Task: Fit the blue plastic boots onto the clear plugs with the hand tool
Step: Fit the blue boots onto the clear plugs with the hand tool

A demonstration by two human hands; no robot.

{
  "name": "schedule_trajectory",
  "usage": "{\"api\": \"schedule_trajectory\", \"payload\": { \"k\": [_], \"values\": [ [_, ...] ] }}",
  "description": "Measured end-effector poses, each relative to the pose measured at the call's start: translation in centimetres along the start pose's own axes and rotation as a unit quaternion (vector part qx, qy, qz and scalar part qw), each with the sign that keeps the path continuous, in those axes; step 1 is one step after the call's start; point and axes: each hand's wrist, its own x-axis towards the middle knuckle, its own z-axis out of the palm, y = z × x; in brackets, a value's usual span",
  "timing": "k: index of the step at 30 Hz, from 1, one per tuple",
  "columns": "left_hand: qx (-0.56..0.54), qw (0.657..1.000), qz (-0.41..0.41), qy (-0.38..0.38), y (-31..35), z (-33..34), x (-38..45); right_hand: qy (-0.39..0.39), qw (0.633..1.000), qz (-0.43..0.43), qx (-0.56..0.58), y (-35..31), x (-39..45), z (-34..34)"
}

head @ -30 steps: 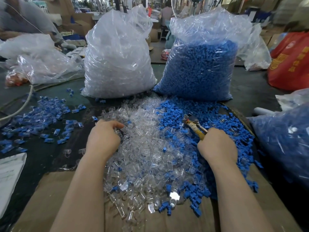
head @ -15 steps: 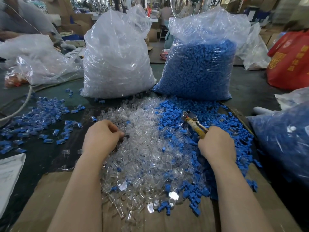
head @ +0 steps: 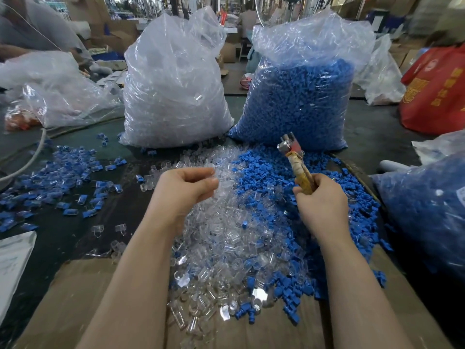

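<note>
Our left hand (head: 185, 190) seems to pinch a clear plug (head: 210, 172) above the plug pile (head: 226, 238), our right hand (head: 320, 202) gripping the hand tool (head: 295, 159); misalignment could drop it.

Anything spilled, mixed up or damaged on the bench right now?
Yes: stray blue boots lie mixed into the near end of the clear plug pile, and a few plugs sit among the boots. The tool handle looks wrapped in worn tape. No damage shows.

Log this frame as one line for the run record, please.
left hand: pinching clear plug above pile | right hand: gripping hand tool, head raised | boot: none fitted yet
</note>
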Motion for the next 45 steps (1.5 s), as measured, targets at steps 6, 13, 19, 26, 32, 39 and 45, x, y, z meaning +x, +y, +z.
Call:
{"api": "schedule_trajectory", "payload": {
  "k": [6,13,19,26,32,39,45],
  "values": [
    [-0.084,0.995,-0.036,-0.04,0.3,1.6,-0.5,-0.025,0.983,-0.049,0.176,-1.1,-0.8,0.2],
    [-0.11,0.992,-0.026,-0.058,0.1,1.8,-0.8,-0.026,0.967,-0.116,0.224,-2.3,-1.9,0.7],
    [-0.057,0.995,0.008,-0.087,0.0,2.3,-0.9,-0.052,0.949,-0.146,0.274,-3.2,-2.7,0.8],
    [0.035,0.993,0.08,-0.075,0.2,2.6,-1.2,-0.072,0.939,-0.174,0.287,-3.6,-3.2,0.8],
    [0.073,0.989,0.111,-0.068,0.4,3.0,-1.4,-0.076,0.941,-0.17,0.282,-3.6,-3.1,0.9],
    [0.11,0.984,0.13,-0.048,0.4,3.6,-1.5,-0.079,0.949,-0.182,0.246,-3.8,-3.5,1.1],
    [0.098,0.987,0.12,-0.044,0.6,3.5,-1.7,-0.094,0.947,-0.173,0.254,-3.8,-3.5,1.1]
  ]
}}
